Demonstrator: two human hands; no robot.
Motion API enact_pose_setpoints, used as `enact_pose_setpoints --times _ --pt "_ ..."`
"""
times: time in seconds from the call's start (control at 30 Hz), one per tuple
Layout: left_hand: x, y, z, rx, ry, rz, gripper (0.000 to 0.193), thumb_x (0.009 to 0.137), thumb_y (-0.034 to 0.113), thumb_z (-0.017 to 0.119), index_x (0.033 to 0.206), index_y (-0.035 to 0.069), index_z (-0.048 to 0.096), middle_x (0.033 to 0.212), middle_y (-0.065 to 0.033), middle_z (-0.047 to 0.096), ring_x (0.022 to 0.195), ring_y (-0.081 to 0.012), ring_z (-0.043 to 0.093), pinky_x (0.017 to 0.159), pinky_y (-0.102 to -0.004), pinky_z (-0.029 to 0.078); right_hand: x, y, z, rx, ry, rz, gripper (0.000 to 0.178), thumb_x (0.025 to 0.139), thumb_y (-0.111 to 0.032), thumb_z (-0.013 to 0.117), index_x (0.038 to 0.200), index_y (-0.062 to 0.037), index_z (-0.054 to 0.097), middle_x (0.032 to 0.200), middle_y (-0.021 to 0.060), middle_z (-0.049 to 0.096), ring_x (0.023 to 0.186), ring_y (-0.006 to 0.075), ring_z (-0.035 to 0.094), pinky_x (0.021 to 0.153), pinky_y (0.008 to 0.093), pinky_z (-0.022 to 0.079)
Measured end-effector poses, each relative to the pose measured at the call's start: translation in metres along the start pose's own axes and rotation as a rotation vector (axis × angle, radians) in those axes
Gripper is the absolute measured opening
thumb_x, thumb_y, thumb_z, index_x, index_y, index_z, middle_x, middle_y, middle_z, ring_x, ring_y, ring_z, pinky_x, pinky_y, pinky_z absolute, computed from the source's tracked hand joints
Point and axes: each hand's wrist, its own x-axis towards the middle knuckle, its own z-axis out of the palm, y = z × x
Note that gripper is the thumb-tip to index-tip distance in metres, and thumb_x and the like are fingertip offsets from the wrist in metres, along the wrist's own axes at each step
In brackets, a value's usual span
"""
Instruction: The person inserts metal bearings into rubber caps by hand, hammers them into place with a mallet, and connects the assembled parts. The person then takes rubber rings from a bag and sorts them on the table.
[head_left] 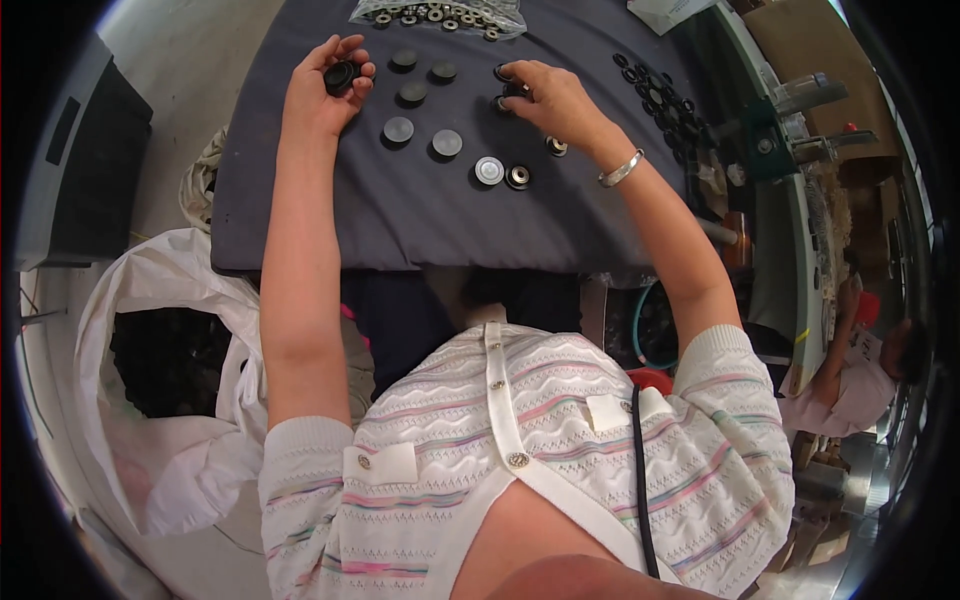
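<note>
My left hand [328, 95], palm up over the table's left side, has its fingers curled round black round caps [341, 77]; how many is hard to make out. On the right, my right hand [560, 103] reaches down with bent fingers and thumb on small black round pieces [502, 103], partly hidden under the fingers. Between the hands, several dark grey round caps [398, 130] lie apart on the dark cloth. Nearer to me sit a whitish round cap [489, 171] and, touching or almost touching it, a black ring-shaped piece with a metallic centre [518, 177].
A clear plastic bag [445, 18] of metallic rings lies at the far edge. Many black rings [655, 95] spread at the right, beside a green machine [765, 140]. A white sack [160, 270] with black contents stands left of the table. Another person [850, 385] is at far right.
</note>
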Motion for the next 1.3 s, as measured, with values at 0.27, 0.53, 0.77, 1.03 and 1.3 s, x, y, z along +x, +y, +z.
enact_pose_setpoints --times 0.27,0.53,0.77,1.03,1.3 --pt "0.001 0.001 -0.004 0.023 -0.049 0.006 0.027 0.091 0.022 0.055 0.098 -0.004 0.061 0.080 -0.0126 0.060 0.069 -0.0240 0.058 0.051 -0.0267 0.046 0.010 0.004 0.007 -0.161 -0.202 -0.010 0.033 0.078 -0.013 0.067 0.107 -0.0002 0.060 0.099 0.0154 0.062 0.089 0.0332 0.061 0.079 0.0384 0.049" --pt "-0.001 -0.002 -0.003 0.055 -0.027 0.013 0.026 0.090 0.021 0.056 0.097 -0.004 0.062 0.080 -0.0121 0.060 0.069 -0.0235 0.059 0.051 -0.0265 0.046 0.009 0.007 0.008 -0.136 -0.257 -0.025 0.030 0.075 -0.012 0.070 0.100 0.0015 0.061 0.103 0.0160 0.060 0.095 0.0340 0.059 0.083 0.0405 0.049" --pt "0.012 -0.001 -0.017 0.063 -0.105 0.000 0.028 0.092 0.021 0.054 0.103 -0.004 0.059 0.085 -0.0130 0.059 0.073 -0.0231 0.056 0.051 -0.0248 0.044 0.027 0.001 0.003 -0.200 -0.348 -0.024 0.030 0.071 -0.013 0.073 0.093 0.0023 0.059 0.091 0.0174 0.063 0.091 0.0350 0.060 0.079 0.0404 0.049" --pt "0.004 -0.003 -0.003 0.056 -0.077 -0.003 0.030 0.092 0.025 0.052 0.100 -0.002 0.061 0.080 -0.0119 0.061 0.071 -0.0237 0.058 0.050 -0.0251 0.045 0.036 0.000 0.008 -0.095 -0.383 0.154 0.027 0.071 -0.012 0.074 0.084 0.0040 0.056 0.067 0.0146 0.061 0.054 0.0223 0.063 0.052 0.0337 0.050" --pt "-0.014 -0.009 0.013 0.054 0.051 -0.037 0.041 0.096 0.036 0.044 0.098 -0.001 0.062 0.079 -0.0105 0.060 0.068 -0.0228 0.058 0.047 -0.0260 0.045 0.033 -0.055 0.010 -0.228 -0.225 0.107 0.039 0.074 -0.032 0.074 0.084 0.0023 0.060 0.074 0.0144 0.063 0.066 0.0266 0.064 0.060 0.0373 0.050"
